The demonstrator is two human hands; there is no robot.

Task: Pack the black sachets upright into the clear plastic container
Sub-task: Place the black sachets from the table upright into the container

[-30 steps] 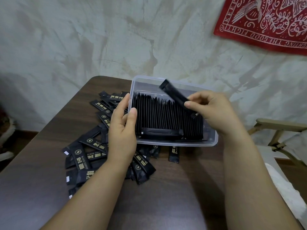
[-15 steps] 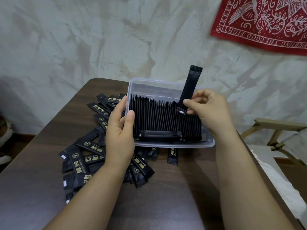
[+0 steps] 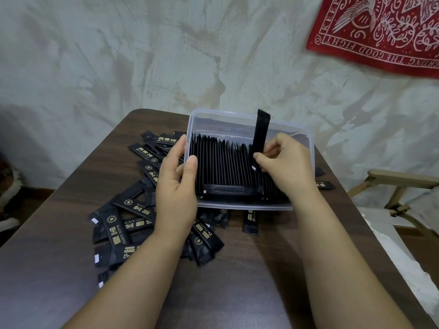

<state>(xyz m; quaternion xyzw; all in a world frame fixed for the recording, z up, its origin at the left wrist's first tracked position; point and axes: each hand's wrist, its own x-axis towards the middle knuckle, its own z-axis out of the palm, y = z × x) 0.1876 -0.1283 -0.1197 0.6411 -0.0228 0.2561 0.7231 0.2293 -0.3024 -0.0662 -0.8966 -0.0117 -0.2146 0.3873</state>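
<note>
Container point(image 3: 237, 113) of sachets point(image 3: 221, 167) (maybe full), right hand point(image 3: 287, 162) pinching 1, left hand point(image 3: 175, 186) gripping wall

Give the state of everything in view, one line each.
Clear plastic container: open, partly filled.
Packed sachets: upright in a row.
Held sachet: upright, over the row.
Flat sachet: lying across the front.
Loose sachets: scattered on table.
Left hand: grips container's wall.
Right hand: pinches held sachet.

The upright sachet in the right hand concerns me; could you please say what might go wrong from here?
The row of upright sachets looks tight, so the held sachet, in the right hand, may buckle or tip neighbours. The flat sachet lying crosswise at the near wall may crowd the row. The left hand grips only one wall of the clear plastic container, which might slide.
</note>
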